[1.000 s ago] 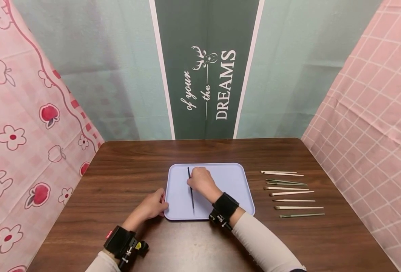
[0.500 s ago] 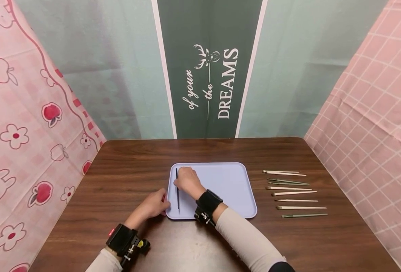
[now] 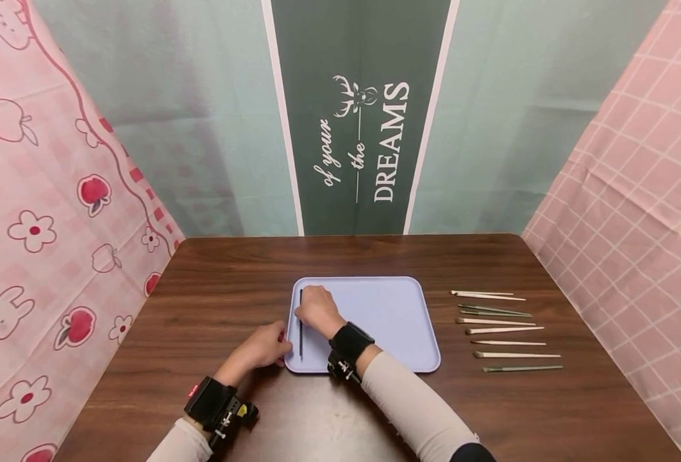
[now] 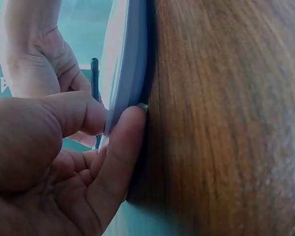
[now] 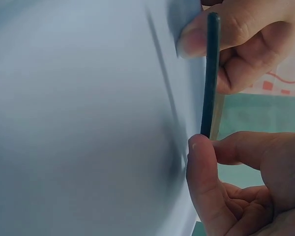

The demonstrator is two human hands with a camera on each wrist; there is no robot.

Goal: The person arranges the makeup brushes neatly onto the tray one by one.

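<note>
A lilac tray lies on the wooden table. My right hand pinches a slim dark brush between thumb and fingertip, over the tray's left side. The brush runs front to back, close beside the left rim. In the right wrist view its rounded dark handle end sticks out past the fingers; the bristle end is hidden there. My left hand grips the tray's left rim near the front corner. The left wrist view has the thumb on top of the rim and a finger against its outer side.
Right of the tray, several brushes lie in a loose column on the table: cream-handled ones and green-handled ones. Fabric curtains stand behind the table and at both sides.
My right hand has carried the dark brush left across the tray to beside the left rim, mostly in the first half second. The left hand keeps its grip on the rim.
</note>
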